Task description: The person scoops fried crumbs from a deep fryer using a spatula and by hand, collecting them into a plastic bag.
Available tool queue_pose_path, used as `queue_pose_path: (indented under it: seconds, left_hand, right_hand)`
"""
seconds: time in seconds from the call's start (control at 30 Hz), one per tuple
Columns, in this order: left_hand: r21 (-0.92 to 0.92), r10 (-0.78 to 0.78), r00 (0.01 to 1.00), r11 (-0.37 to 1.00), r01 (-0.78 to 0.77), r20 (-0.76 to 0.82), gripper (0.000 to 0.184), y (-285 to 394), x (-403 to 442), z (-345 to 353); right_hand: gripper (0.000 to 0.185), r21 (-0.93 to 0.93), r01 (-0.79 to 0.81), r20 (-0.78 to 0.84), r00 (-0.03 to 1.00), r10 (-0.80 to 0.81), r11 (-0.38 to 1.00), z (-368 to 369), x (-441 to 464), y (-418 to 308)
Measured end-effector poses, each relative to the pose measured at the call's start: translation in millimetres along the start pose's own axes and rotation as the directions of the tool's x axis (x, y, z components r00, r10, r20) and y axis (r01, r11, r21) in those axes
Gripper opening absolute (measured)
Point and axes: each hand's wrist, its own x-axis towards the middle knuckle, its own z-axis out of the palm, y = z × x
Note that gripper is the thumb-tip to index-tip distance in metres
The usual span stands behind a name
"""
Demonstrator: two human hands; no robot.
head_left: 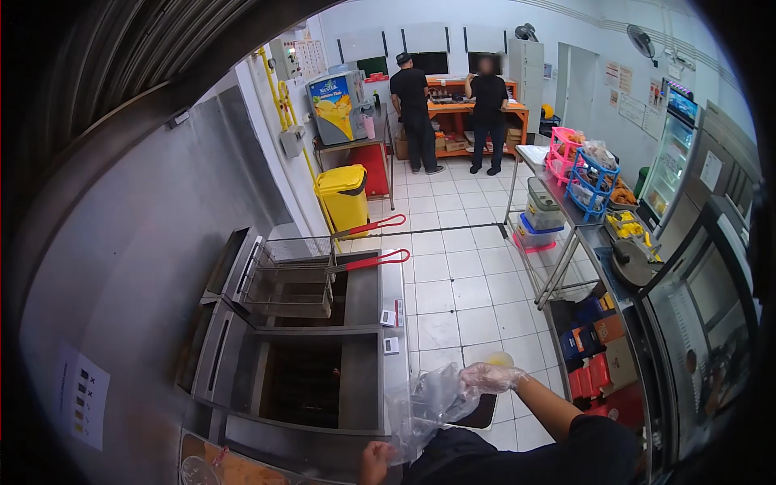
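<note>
A commercial kitchen: a steel deep fryer with open vats carries wire baskets with red handles. Beyond the fryer stand a juice dispenser and a yellow bin; right of it, across the white-tiled floor, run a steel bench with plastic racks and, farther off, a glass-door fridge.

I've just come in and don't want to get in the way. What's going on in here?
Someone beside the fryer is handling a clear plastic bag. Their plastic-gloved right hand holds its upper end; their left hand is at its lower edge, though its grip is unclear. Two red-handled wire baskets sit at the fryer's farther well. At the far end, two other people stand by an orange counter.
</note>
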Motion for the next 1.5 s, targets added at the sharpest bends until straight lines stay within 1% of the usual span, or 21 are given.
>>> queue_pose_path:
  seconds: [0.07, 0.1, 0.23, 0.27, 0.3, 0.33, 0.4, 0.47, 0.53, 0.6, 0.67, 0.7, 0.77, 0.8, 0.93, 1.07, 1.2, 1.23, 1.3, 1.4, 1.5]
  left_hand:
    - [0.274, 0.156, 0.977, 0.955, -0.111, -0.147, 0.016, -26, -2, 7]
    - [-0.058, -0.093, 0.988, 0.995, 0.087, -0.125, 0.015, -26, -1, 7]
    - [-0.585, -0.389, 0.920, 0.758, 0.287, -0.053, 0.015, -87, -5, 39]
    - [-0.717, -0.413, 0.911, 0.643, 0.270, -0.027, 0.015, -137, -4, 57]
    - [-0.800, -0.482, 0.876, 0.513, 0.312, 0.033, 0.019, -109, -11, 48]
    - [-0.862, -0.513, 0.852, 0.382, 0.334, 0.103, 0.022, -67, -13, 36]
    - [-0.919, -0.515, 0.829, 0.179, 0.351, 0.216, 0.028, 13, -9, 11]
    - [-0.931, -0.479, 0.834, 0.087, 0.354, 0.273, 0.035, 70, -6, -10]
    - [-0.937, -0.424, 0.860, 0.063, 0.343, 0.286, 0.041, 107, 1, -29]
    - [-0.930, -0.302, 0.888, 0.013, 0.366, 0.345, 0.044, 119, 4, -48]
    - [-0.856, -0.187, 0.970, 0.464, 0.227, 0.155, 0.066, 128, 7, -58]
    - [-0.432, 0.053, 0.996, 0.898, -0.079, -0.073, 0.078, 134, 13, -50]
    - [-0.025, 0.019, 0.997, 0.999, -0.021, -0.074, 0.072, 201, 12, -50]
    - [0.269, 0.038, 0.996, 0.963, -0.014, -0.084, 0.067, 215, 14, -52]
    - [0.180, -0.081, 0.940, 0.973, 0.147, -0.331, 0.048, 186, 22, -50]
    - [0.246, 0.024, 0.823, 0.959, 0.142, -0.568, 0.034, 191, 28, -49]
    - [0.571, 0.255, 0.656, 0.753, 0.326, -0.711, 0.027, 210, 25, -50]
    - [0.456, 0.095, 0.701, 0.819, 0.349, -0.707, 0.027, 199, 23, -52]
    - [0.209, -0.217, 0.768, 0.886, 0.414, -0.603, 0.027, 168, 14, -55]
    - [0.048, -0.198, 0.786, 0.959, 0.278, -0.585, 0.030, 161, 13, -37]
    - [-0.257, -0.423, 0.789, 0.905, 0.340, -0.446, 0.033, 185, 21, -21]
  right_hand:
    - [0.025, 0.147, 0.026, -0.164, 0.986, -0.002, 0.989, 14, 5, 1]
    - [0.025, 0.179, 0.035, -0.190, 0.982, 0.000, 0.983, 21, 8, 1]
    - [0.026, 0.449, 0.136, -0.185, 0.981, -0.057, 0.883, 9, 30, 49]
    - [0.028, 0.029, 0.199, -0.172, 0.966, -0.191, 0.980, 3, 34, 59]
    - [0.031, -0.392, 0.245, -0.106, 0.946, -0.308, 0.887, -3, 35, 68]
    - [0.033, -0.044, 0.225, -0.049, 0.973, -0.227, 0.973, -11, 38, 80]
    - [0.038, 0.654, 0.001, 0.067, 0.996, -0.059, 0.756, -23, 45, 100]
    - [0.039, 0.564, 0.041, 0.035, 0.997, -0.074, 0.825, -25, 48, 111]
    - [0.043, 0.798, -0.158, 0.324, 0.926, -0.194, 0.581, -23, 39, 97]
    - [0.046, 0.771, -0.103, 0.054, 0.994, 0.096, 0.628, 5, 28, 48]
    - [0.054, 0.484, -0.097, -0.128, 0.975, 0.180, 0.870, 19, 19, 7]
    - [0.055, 0.370, -0.103, -0.262, 0.942, 0.211, 0.923, 17, 21, 10]
    - [0.052, 0.251, -0.022, -0.239, 0.967, 0.084, 0.968, 52, 28, -17]
    - [0.054, 0.252, -0.030, -0.156, 0.985, 0.071, 0.967, 61, 32, -29]
    - [0.070, -0.317, -0.073, -0.114, 0.993, 0.039, 0.946, 79, 42, -45]
    - [0.076, -0.778, -0.191, -0.216, 0.976, 0.030, 0.598, 108, 51, -51]
    - [0.061, -0.903, -0.267, -0.308, 0.948, -0.076, 0.337, 90, 65, -26]
    - [0.052, -0.892, -0.175, -0.264, 0.950, -0.166, 0.417, 85, 64, -19]
    - [0.050, -0.962, -0.087, -0.194, 0.883, -0.427, 0.257, 83, 71, -7]
    - [0.043, -0.993, -0.119, -0.071, 0.648, -0.759, -0.009, 120, 80, -5]
    - [0.072, -0.967, 0.129, 0.241, 0.743, -0.624, -0.220, 137, 76, 13]
